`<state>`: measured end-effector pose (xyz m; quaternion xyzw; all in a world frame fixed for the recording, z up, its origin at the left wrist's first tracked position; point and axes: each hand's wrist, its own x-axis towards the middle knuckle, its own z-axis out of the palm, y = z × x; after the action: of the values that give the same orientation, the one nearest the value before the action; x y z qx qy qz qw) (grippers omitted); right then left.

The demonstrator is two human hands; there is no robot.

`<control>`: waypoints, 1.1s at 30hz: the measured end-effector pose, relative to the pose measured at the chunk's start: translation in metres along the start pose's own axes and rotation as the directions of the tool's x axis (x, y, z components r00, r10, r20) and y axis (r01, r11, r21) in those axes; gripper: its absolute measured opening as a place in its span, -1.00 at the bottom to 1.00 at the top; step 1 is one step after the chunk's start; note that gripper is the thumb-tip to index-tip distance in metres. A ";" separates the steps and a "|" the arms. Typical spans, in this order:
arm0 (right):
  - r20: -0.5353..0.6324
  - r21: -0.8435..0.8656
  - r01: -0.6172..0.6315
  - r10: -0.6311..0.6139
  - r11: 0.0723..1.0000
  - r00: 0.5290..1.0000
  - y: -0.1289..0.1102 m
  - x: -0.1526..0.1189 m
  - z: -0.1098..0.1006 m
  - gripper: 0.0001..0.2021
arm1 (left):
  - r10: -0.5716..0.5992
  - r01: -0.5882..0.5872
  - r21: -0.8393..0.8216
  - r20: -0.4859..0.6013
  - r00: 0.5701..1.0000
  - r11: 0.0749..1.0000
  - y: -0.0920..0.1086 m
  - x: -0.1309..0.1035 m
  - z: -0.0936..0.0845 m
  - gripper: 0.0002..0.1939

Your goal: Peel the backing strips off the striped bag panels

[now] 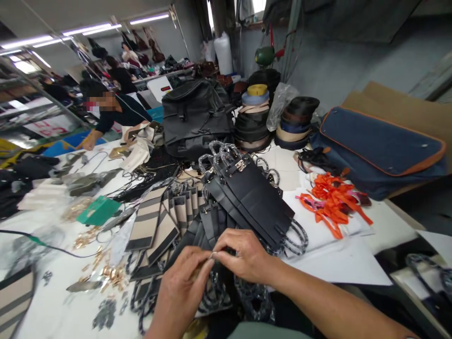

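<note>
My left hand [187, 282] and my right hand [243, 254] meet at the lower middle, fingertips pinched together around a small metallic piece [213, 254] too small to name. Just beyond my hands lies a stack of black leather bag panels [250, 193] with plastic-wrapped handles and a metal clasp. Left of that stack, several striped beige and black panels [144, 221] overlap one another. Below my hands, more wrapped handles [252, 296] show, partly hidden by my wrists.
Small gold metal parts [113, 275] and a green piece [99, 210] lie at left. Orange ribbons [332, 200] and a navy bag [381, 146] are at right. Behind stand a black backpack [196, 117] and strap rolls [252, 122]. A person [120, 110] reaches over the table's far left.
</note>
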<state>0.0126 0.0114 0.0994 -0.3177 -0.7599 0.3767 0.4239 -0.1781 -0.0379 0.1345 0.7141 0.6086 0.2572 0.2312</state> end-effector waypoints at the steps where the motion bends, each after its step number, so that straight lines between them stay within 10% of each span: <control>1: 0.010 0.006 0.002 -0.002 1.000 1.000 0.000 -0.002 -0.006 -0.91 | 0.003 -0.003 -0.006 0.014 1.000 1.000 0.005 0.003 0.002 -0.82; 7: -0.153 -0.242 -0.216 0.183 0.946 0.971 0.040 0.001 -0.031 -0.50 | -0.276 0.275 -0.339 0.048 0.960 0.900 -0.002 0.037 0.022 -0.75; 11: -0.303 -0.475 -0.463 0.355 0.748 0.884 0.102 0.012 -0.028 -0.28 | -0.624 0.452 -0.757 0.075 0.778 0.472 -0.060 0.056 0.046 -0.65; 14: -0.307 -0.526 -0.502 0.398 0.686 0.865 0.132 0.018 -0.017 -0.22 | -0.735 0.488 -0.812 0.111 0.669 0.322 -0.108 0.048 0.061 -0.63; 19: -0.448 -0.527 -0.537 0.322 0.659 0.834 0.152 0.022 -0.016 -0.39 | -0.698 0.582 -0.681 0.144 0.702 0.444 -0.163 0.039 0.066 -0.73; 25: -0.564 -0.522 -0.602 0.285 0.605 0.775 0.189 0.021 -0.021 -0.41 | -0.532 0.494 -0.486 0.069 0.844 0.721 -0.222 0.093 0.060 -0.90; 33: -0.629 -0.477 -0.627 0.259 0.616 0.733 0.202 0.023 -0.014 -0.38 | -0.549 0.671 -0.635 0.428 0.718 0.383 -0.246 0.145 0.068 -0.88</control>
<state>0.0485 0.1381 -0.0566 -0.7172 -0.5959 0.0814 0.3520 -0.3005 0.1421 -0.0631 0.2902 0.6433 0.3284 0.6278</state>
